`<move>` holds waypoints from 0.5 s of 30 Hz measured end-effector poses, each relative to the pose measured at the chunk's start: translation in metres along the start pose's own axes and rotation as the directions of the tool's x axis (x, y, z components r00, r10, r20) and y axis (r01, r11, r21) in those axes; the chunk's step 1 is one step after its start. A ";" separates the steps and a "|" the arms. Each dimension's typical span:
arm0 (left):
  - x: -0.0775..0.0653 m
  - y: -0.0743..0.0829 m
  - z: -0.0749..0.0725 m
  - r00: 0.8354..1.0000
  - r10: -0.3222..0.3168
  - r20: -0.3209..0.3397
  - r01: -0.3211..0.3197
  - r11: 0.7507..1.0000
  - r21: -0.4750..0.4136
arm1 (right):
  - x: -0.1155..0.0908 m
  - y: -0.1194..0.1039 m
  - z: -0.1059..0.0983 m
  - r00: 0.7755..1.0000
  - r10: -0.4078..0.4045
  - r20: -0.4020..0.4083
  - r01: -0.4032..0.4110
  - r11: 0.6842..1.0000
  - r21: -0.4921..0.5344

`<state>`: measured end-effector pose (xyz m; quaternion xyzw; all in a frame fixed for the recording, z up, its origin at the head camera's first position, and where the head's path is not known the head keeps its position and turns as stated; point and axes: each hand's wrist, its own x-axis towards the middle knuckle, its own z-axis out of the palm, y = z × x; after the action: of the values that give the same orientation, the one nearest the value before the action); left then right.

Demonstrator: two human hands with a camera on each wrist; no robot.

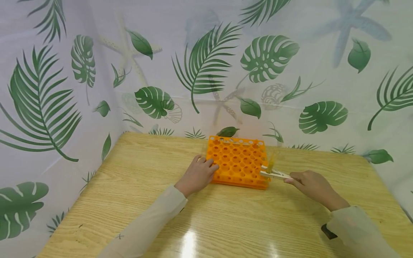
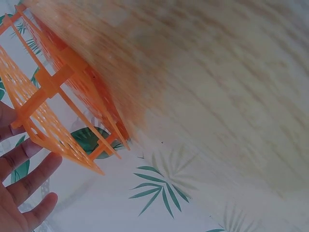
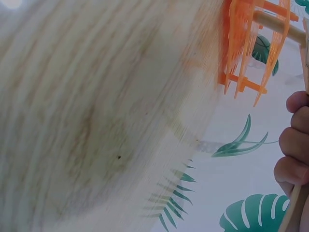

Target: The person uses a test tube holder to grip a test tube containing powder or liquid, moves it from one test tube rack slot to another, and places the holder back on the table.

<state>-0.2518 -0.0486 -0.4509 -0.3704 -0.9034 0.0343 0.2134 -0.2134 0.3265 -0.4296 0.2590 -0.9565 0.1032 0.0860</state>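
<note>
Right grip [image 1: 311, 184] pinches the wooden clamp [image 1: 282, 175]; beyond, the near-upright tube [image 1: 271, 165] stands at the orange rack's [image 1: 237, 178] right edge.

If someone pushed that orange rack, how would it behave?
The orange rack looks light for its size, being open-sided and full of holes. It would likely slide rather than roll, given its boxy shape. It seems fairly stiff, with straight edges.

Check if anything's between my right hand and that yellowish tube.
Yes, the wooden clamp: the right hand grips one end, and the other holds the yellowish tube near the orange rack. Nothing else visible stands between hand and tube.
</note>
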 end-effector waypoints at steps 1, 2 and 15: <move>0.000 0.000 0.000 1.000 0.000 0.001 0.000 1.000 -0.001 | 0.000 0.000 0.000 1.000 0.002 0.002 -0.002 1.000 0.004; 0.000 0.000 0.000 1.000 0.000 0.000 0.000 1.000 -0.001 | 0.000 0.000 0.000 1.000 0.003 0.004 -0.003 1.000 0.008; 0.000 0.001 -0.001 1.000 -0.002 -0.005 0.002 1.000 0.008 | 0.000 0.000 0.001 0.999 0.020 0.047 -0.020 1.000 0.017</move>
<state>-0.2506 -0.0484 -0.4507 -0.3688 -0.9030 0.0369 0.2173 -0.2138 0.3266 -0.4303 0.2526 -0.9598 0.1064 0.0603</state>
